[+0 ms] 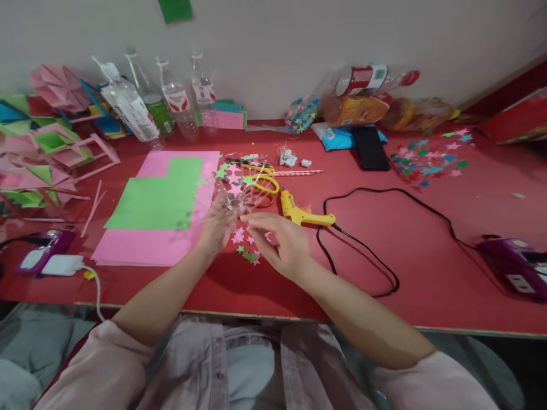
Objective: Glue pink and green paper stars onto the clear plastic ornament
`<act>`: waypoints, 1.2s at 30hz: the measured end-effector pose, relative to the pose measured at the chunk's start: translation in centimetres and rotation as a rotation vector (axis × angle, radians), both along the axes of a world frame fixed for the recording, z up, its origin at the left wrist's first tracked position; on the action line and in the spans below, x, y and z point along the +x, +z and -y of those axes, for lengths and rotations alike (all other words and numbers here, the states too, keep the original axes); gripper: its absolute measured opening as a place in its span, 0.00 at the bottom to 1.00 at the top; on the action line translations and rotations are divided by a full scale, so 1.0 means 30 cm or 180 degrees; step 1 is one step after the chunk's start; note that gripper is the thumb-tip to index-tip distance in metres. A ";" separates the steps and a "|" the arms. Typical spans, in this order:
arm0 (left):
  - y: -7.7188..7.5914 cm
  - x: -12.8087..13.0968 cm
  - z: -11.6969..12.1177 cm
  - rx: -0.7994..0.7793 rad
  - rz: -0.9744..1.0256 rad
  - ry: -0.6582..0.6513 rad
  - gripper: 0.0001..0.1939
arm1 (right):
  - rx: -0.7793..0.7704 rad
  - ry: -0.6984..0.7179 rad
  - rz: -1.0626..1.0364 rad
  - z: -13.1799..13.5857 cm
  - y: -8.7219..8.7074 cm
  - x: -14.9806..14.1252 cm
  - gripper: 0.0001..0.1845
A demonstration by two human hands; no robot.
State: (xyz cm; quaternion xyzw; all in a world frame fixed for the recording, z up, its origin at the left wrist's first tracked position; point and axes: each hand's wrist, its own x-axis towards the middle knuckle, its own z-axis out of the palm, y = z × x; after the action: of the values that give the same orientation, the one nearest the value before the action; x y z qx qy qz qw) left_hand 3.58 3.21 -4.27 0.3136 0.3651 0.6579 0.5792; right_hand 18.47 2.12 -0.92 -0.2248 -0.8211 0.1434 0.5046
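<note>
My left hand (217, 226) is wrapped round a clear plastic bottle piece (235, 200) cut into thin strips that fan outward. Pink and green paper stars (233, 177) show on its far strips. My right hand (282, 242) is bent in a pinch at the near side of the piece; whatever its fingertips hold is too small to make out. Loose pink and green stars (245, 245) lie on the table between my hands. Beyond the piece are yellow-handled scissors (269, 185), partly hidden by it. To the right of my right hand rests a yellow glue gun (305, 215).
Green paper (158, 199) lies on pink sheets (132, 247) at left. Bottles (177, 105) stand along the wall; others (363, 80) lie at right. A black phone (371, 148), a star-covered clear piece (431, 159) and the gun's black cord (397, 191) are on the right.
</note>
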 end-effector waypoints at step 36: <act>-0.023 0.001 -0.010 0.0108 -0.0111 -0.0061 0.16 | 0.0600 -0.0381 0.0112 -0.015 0.009 0.019 0.09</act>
State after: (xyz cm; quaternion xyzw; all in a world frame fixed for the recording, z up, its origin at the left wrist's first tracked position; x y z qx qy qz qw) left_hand 3.62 3.50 -4.97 0.3383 0.3610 0.6529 0.5736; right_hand 19.05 2.58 -0.65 -0.2274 -0.8249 0.0311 0.5167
